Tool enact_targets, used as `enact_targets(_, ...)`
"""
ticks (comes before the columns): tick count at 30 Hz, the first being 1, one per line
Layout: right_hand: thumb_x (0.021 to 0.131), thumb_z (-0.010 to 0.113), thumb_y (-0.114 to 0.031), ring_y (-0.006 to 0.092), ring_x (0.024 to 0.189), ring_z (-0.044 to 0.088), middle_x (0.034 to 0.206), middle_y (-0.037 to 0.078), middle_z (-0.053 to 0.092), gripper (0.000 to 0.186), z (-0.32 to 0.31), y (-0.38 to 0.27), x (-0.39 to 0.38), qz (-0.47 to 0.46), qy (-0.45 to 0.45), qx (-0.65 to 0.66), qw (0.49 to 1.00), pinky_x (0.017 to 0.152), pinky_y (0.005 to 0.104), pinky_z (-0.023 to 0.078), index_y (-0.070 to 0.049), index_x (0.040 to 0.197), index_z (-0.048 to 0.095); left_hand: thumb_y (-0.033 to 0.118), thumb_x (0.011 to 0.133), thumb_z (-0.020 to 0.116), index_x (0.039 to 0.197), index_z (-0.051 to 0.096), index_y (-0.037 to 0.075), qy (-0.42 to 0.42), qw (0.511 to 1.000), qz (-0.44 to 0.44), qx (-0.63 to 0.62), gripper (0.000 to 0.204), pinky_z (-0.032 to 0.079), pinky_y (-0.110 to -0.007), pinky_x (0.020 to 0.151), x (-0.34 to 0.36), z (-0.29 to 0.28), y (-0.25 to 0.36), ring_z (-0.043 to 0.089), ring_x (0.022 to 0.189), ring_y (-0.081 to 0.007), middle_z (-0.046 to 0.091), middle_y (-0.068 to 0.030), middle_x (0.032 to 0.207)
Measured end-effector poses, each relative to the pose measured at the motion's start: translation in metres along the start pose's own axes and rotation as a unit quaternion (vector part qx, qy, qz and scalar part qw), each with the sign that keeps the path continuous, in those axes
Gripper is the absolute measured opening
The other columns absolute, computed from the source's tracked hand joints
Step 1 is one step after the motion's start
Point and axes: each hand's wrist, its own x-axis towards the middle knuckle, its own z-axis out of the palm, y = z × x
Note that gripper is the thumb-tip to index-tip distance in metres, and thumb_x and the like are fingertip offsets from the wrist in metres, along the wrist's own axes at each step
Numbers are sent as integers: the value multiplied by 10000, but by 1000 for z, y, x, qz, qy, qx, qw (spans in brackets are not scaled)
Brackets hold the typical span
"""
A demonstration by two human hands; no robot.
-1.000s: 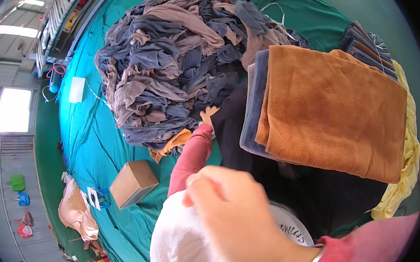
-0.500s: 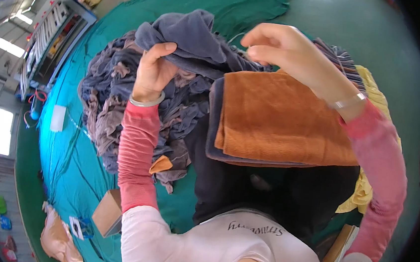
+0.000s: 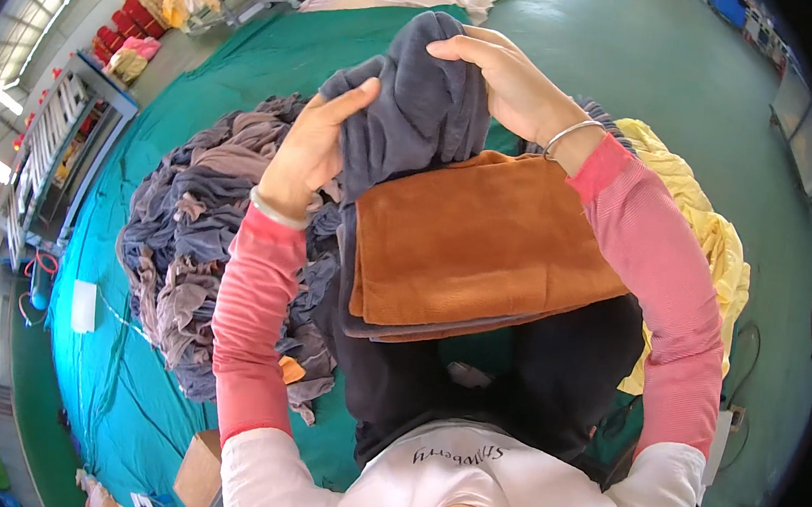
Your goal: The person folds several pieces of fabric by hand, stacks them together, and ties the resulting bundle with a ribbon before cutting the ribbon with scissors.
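A dark grey-blue cloth (image 3: 409, 109), bunched and soft like a towel, is held up in front of me between both hands. My left hand (image 3: 311, 144) grips its left edge with the thumb on top. At its upper right, my right hand (image 3: 494, 78) pinches the fabric, its other fingers partly hidden behind. Just below the cloth, a folded orange-brown towel (image 3: 484, 241) lies across my lap on top of other folded cloths, a grey edge showing underneath. Beside my left arm spreads a large heap of crumpled grey and mauve cloths (image 3: 206, 226).
Yellow cloth (image 3: 706, 251) lies on the right, next to striped fabric. A green-blue sheet (image 3: 97, 362) covers the floor under the heap. A cardboard box (image 3: 201, 472) stands at lower left. Metal racks (image 3: 49, 135) and coloured cloth piles are farther back.
My right hand has gone from loose beside the cloth to gripping its upper edge. The cloth now hangs more upright and bunched between both hands. The view has shifted.
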Motion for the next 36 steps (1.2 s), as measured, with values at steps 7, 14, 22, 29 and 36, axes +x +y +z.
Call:
enact_targets(7,795,614,-117,125,781,611,894,54,627,192,-85,-29,-33,39,144,-58,987,758,265,490,21,928,602,210,830,627,997,594,9,70,982,-17,177,263,487,-251,690,1,-18,54,614,793,-140,639,-63,925)
enact_targets(14,886,511,-218,13,728,497,800,-61,555,169,-126,-37,-43,-34,145,-450,880,649,188,416,-83,958,582,225,833,635,929,621,35,84,994,59,45,213,496,-247,636,25,-11,65,620,731,-122,647,-35,869)
enact_targets(22,886,535,-232,18,690,488,770,-67,565,127,-152,-55,-63,-59,260,-253,930,712,218,399,-119,885,595,116,850,589,995,598,15,-23,989,102,100,177,469,-243,734,22,-17,73,607,814,-108,650,-52,934)
enact_targets(29,860,586,-314,102,830,578,897,-3,619,211,-151,-78,-77,-174,331,-129,919,740,266,425,-109,910,608,139,828,635,967,651,35,106,949,211,208,174,401,-192,705,11,0,60,561,794,-51,646,-12,923)
enact_targets(36,849,605,-306,120,819,534,874,-2,596,199,-129,-114,-157,-311,287,-25,906,831,307,394,-111,888,599,122,816,558,960,645,-47,107,855,375,342,239,425,-298,862,-54,47,57,598,874,-197,625,-164,982)
